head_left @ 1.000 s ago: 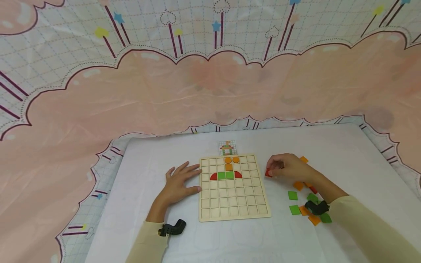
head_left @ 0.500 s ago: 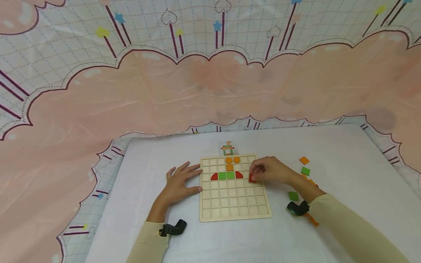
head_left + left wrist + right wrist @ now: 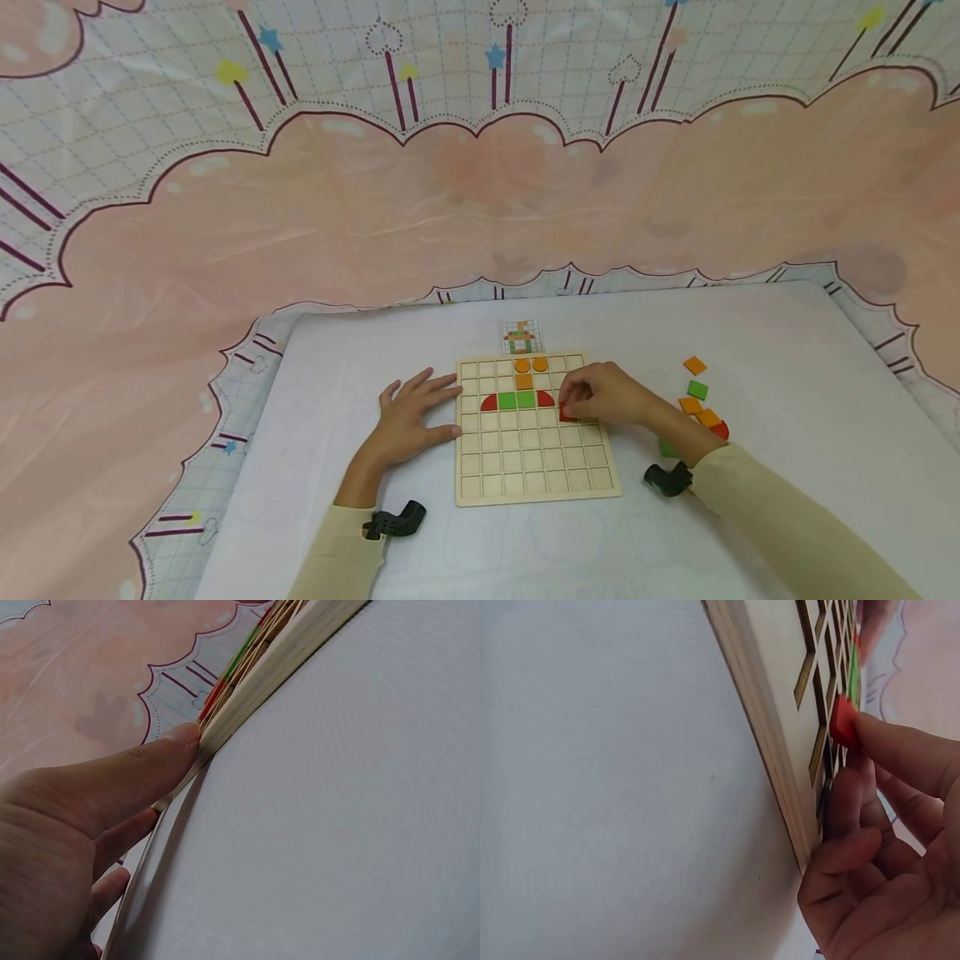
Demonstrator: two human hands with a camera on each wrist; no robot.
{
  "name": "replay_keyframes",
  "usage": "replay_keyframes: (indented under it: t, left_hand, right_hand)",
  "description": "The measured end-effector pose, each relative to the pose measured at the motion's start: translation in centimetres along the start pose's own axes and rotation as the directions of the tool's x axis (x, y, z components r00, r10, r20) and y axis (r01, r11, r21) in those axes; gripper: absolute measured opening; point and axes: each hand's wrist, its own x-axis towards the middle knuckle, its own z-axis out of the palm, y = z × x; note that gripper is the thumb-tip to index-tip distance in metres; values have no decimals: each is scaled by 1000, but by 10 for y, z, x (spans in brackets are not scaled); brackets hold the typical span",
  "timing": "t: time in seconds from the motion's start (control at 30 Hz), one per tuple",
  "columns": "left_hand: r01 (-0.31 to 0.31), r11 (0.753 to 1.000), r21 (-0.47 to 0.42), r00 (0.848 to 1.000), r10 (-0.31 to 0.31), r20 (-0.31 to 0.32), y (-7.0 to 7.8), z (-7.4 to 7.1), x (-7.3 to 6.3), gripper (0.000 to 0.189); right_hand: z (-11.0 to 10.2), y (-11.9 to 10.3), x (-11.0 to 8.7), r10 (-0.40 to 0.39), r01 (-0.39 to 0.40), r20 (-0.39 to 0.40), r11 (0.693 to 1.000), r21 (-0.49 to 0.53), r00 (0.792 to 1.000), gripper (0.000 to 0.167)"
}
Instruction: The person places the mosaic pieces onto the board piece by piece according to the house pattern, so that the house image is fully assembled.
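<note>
A wooden grid board [image 3: 537, 460] lies flat on the table. In its upper rows sit two orange round tiles [image 3: 539, 364], an orange square tile [image 3: 523, 382], two green square tiles [image 3: 517, 401] and red quarter-round tiles [image 3: 489, 403] at either end of the green pair. My right hand [image 3: 609, 395] pinches a red tile [image 3: 845, 724] over the board's right side, just right of the right-hand quarter-round; its exact shape is partly hidden by the fingers. My left hand [image 3: 411, 422] rests with spread fingers against the board's left edge, its thumb touching that edge in the left wrist view.
Behind the board lies a small pattern card [image 3: 521, 337]. Loose tiles are scattered on the right: orange squares [image 3: 695, 366], a green square [image 3: 697, 390] and a red rounded tile [image 3: 720, 430], with more partly under the right forearm. A patterned cloth [image 3: 480, 217] rises behind the table.
My right hand has carried the red tile leftward from the bare table beside the board to above its right-hand cells. The left hand has stayed in place.
</note>
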Motion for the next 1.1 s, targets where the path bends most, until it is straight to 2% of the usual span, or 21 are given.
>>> replay_keyframes:
  t: [0.37, 1.1]
  left_hand:
    - [1, 1000, -9, 1000, -1, -2, 1, -1, 0, 66]
    - [-4, 1000, -6, 1000, 4, -3, 1, 0, 0, 65]
  right_hand:
    - [2, -2, 0, -4, 4, 18, 1000, -19, 1000, 8]
    - [2, -1, -1, -37, 35, -15, 997, -66, 999, 10]
